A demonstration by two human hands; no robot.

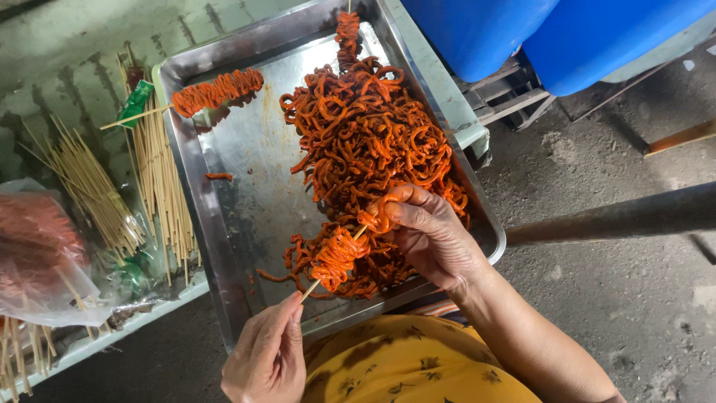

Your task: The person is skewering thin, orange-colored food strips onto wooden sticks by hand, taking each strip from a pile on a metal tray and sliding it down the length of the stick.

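Two big blue barrels (537, 33) are standing at the top right, on a grey concrete floor (619, 283), and a dark pipe (619, 216) is lying across this floor on the right. A pale table (67, 67) is filling the left part of the view. On it a large metal tray (246, 186) is resting, turned at an angle, with its near corner reaching out over the table edge toward the person.

A big heap of orange-red curly strips (365, 134) is covering the right half of the tray. One finished skewer (212, 91), already loaded with the same strips, is lying across the far left rim of the tray. Beside the tray on the left, bundles of bare bamboo sticks (160, 179) are lying, and a clear plastic bag (41, 254) is sitting at the far left edge. A single small strip (218, 176) is lying alone on the bare metal.

The person, in a yellow flowered garment (410, 366), is working over the near corner of the tray. The left hand (267, 358) is closed around the lower end of a thin bamboo skewer (332, 260), which is pointing up and to the right and is already carrying a bunch of curled strips in its middle. The right hand (429, 235) is resting over the near edge of the heap, palm down, and its fingers are pinching an orange strip (373, 219) at the tip of the skewer.
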